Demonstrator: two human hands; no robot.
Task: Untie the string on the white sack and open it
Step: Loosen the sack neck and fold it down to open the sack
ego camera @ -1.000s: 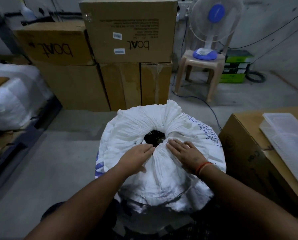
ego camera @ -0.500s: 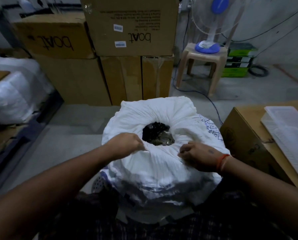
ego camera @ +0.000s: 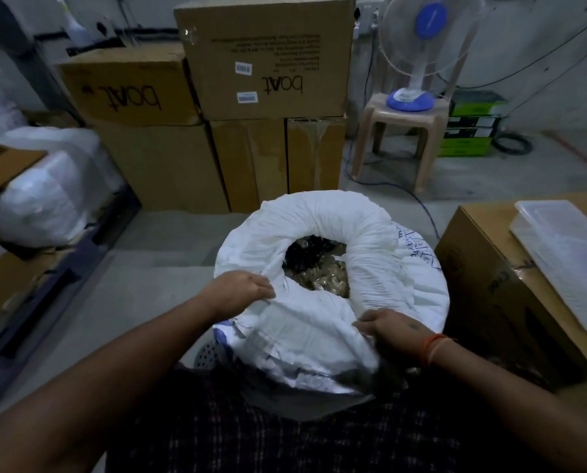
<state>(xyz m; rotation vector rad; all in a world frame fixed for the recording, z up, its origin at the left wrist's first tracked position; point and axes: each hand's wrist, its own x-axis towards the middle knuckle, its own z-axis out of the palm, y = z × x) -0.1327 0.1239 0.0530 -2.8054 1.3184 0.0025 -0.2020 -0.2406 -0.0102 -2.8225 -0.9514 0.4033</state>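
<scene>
Since a moment ago your left hand (ego camera: 242, 291) and right hand (ego camera: 389, 328) pinching the white sack (ego camera: 319, 329) have widened its soft, floppy mouth; hold the near rolled rim.

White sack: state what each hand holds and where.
Both grip the white sack: left hand on the mouth's near-left rim, right hand on its near-right rim.

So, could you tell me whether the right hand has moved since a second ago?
Yes: the right hand slid outward from the sack's opening.
</scene>
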